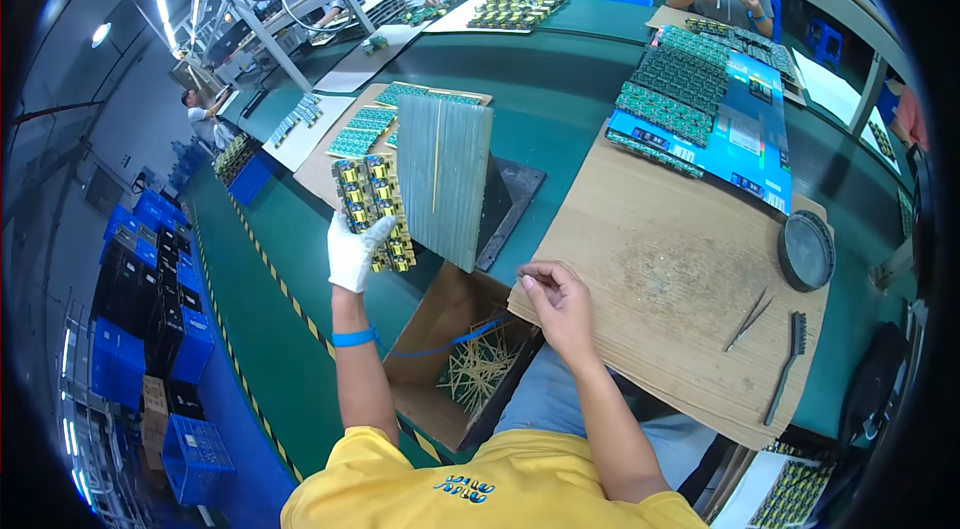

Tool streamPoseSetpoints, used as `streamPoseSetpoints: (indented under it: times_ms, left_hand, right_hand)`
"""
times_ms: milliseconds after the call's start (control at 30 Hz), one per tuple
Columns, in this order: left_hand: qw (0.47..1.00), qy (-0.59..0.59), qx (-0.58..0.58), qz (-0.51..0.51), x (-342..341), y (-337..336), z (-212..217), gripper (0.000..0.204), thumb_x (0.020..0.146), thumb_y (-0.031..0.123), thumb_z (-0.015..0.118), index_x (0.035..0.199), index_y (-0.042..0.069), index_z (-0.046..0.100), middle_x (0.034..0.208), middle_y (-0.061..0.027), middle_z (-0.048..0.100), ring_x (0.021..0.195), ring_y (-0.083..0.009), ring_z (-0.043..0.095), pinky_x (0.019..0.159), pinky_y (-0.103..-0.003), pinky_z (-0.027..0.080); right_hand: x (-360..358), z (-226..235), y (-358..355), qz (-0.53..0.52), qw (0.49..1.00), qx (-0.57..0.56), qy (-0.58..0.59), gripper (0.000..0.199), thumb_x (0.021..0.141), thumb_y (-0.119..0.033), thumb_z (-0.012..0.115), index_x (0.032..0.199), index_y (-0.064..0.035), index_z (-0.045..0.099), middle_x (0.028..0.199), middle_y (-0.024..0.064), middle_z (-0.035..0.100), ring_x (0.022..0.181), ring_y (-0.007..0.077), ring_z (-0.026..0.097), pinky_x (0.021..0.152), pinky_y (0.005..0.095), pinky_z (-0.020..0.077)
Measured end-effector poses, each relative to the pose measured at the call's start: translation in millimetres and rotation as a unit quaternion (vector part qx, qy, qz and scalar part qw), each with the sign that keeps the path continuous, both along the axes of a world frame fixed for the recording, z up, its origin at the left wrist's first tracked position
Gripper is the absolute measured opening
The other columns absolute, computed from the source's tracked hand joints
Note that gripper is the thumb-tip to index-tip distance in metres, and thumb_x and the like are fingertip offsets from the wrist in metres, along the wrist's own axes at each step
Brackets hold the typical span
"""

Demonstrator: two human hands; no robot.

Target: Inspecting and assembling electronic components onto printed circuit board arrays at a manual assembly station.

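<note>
My left hand (355, 251), in a white glove with a blue band at the wrist, grips a circuit board panel (372, 191) lined with yellow and black parts. The panel is held up beside a tall grey-green block (462, 179) with fine vertical lines, standing on a dark plate (520, 204). At the near left edge of the cardboard sheet (620, 329), my bare right hand (562, 307) is closed, thumb against the fingers. Anything pinched in it is too small to make out.
Below the bench edge, a cardboard box (420, 394) holds thin pale sticks. Tweezers (748, 319), a black brush (788, 369) and a round dark dish (806, 251) lie at right. Green boards (675, 79) rest on a blue sheet (765, 129). Co-workers sit across the bench.
</note>
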State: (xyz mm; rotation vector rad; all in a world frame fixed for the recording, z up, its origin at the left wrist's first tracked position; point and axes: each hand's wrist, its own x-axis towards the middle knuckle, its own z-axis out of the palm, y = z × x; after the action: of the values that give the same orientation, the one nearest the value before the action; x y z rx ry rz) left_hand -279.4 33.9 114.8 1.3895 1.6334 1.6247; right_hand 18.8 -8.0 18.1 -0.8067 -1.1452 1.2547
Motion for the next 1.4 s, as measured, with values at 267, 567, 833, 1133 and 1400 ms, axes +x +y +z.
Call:
streamPoseSetpoints:
  times_ms: [267,567,833,1133,1400]
  left_hand:
    - [0.935,-0.142,0.053,-0.321,48.4,73.8,62.0,0.058,0.086,0.037,0.081,0.124,0.002,0.057,0.108,-0.0123,0.069,0.093,-0.0208,0.069,0.083,-0.035,0.059]
    - [0.941,-0.104,-0.075,-0.314,21.6,56.4,-5.7,0.061,0.084,0.041,0.079,0.125,0.002,0.056,0.106,-0.0133,0.069,0.088,-0.0188,0.069,0.078,-0.033,0.058]
    - [0.932,-0.182,-0.222,-0.224,-40.0,-82.8,-168.2,0.065,0.08,0.027,0.083,0.132,0.003,0.052,0.107,-0.006,0.066,0.089,-0.0168,0.066,0.079,-0.032,0.058]
    - [0.952,-0.208,-0.13,-0.184,71.0,-83.2,-67.5,0.045,0.096,0.007,0.068,0.137,-0.001,0.05,0.123,-0.0069,0.065,0.106,-0.0147,0.063,0.095,-0.032,0.053]
    - [0.906,-0.235,-0.145,-0.321,150.3,-67.1,-20.9,0.034,0.102,0.006,0.061,0.134,-0.001,0.052,0.125,-0.0068,0.063,0.111,-0.0115,0.059,0.098,-0.028,0.049]
  right_hand:
    - [1.2,-8.1,-1.1,-0.01,0.999,0.017,-0.047,0.014,0.099,-0.001,0.064,0.11,0.0067,0.069,0.114,0.0106,0.068,0.107,0.0154,0.066,0.095,0.0283,0.0539]
    - [5.6,-8.8,-4.0,-0.003,0.998,0.032,-0.057,0.012,0.098,-0.001,0.064,0.107,0.0059,0.069,0.114,0.0106,0.067,0.106,0.0151,0.065,0.093,0.0283,0.0537]
    - [1.1,-0.8,-4.4,-0.007,0.998,0.045,-0.051,0.011,0.096,-0.001,0.065,0.102,0.0053,0.071,0.111,0.0125,0.069,0.099,0.017,0.068,0.088,0.0288,0.0553]
    - [5.1,8.6,-8.5,0.043,0.997,0.019,-0.059,0.018,0.098,-0.003,0.066,0.114,0.0048,0.068,0.117,0.0102,0.067,0.106,0.0151,0.065,0.097,0.0282,0.0511]
    - [30.9,27.7,-21.7,0.038,0.996,-0.043,0.072,0.034,0.095,-0.007,0.074,0.125,0.0047,0.061,0.118,0.0097,0.069,0.105,0.0128,0.067,0.095,0.027,0.0531]
